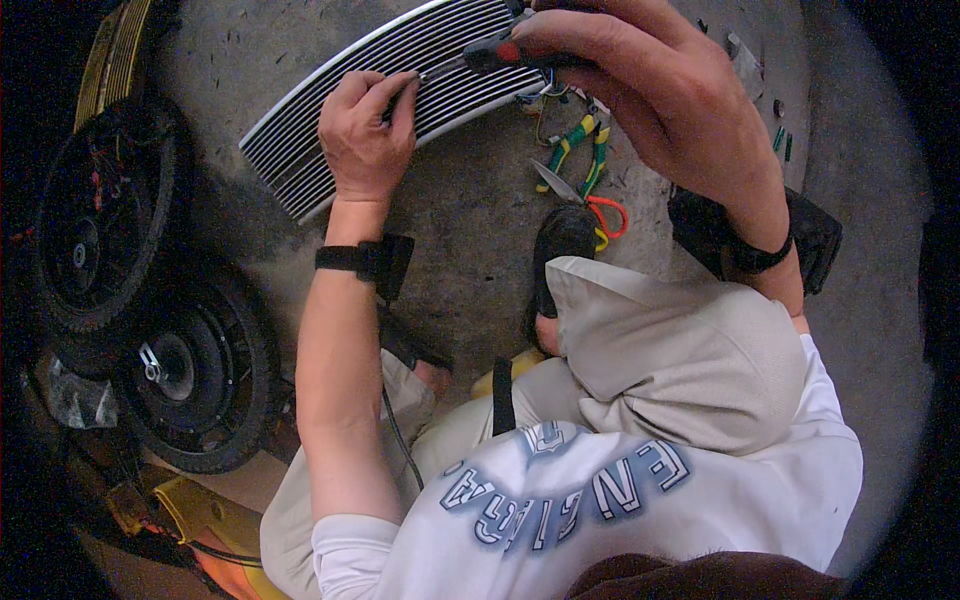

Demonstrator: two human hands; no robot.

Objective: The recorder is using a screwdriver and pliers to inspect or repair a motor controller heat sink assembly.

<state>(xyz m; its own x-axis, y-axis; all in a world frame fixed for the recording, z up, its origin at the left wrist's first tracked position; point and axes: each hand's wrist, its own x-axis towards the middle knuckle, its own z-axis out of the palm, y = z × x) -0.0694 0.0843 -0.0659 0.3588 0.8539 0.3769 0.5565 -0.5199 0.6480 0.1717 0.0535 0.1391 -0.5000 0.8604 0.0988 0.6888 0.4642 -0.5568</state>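
Note:
A curved white slatted metal panel (295, 150) lies on the floor at the top. My left hand (365, 130) is over it, thumb and forefinger pinched on a small dark piece that I cannot make out. My right hand (640, 90) grips a black-and-red handled tool (490, 55), perhaps a screwdriver; its metal end reaches toward my left fingertips. Below the panel's right end are some wires (550, 110), green-and-yellow pliers (565, 150) and scissors (610, 215) with orange and yellow handles.
Two black wheels with tyres (195, 365) stand at the left, near a yellow slatted panel (105, 50) and orange-yellow items (200, 510). My legs and dark shoe (555, 240) are below the tools. Small scraps (780, 135) lie at the right.

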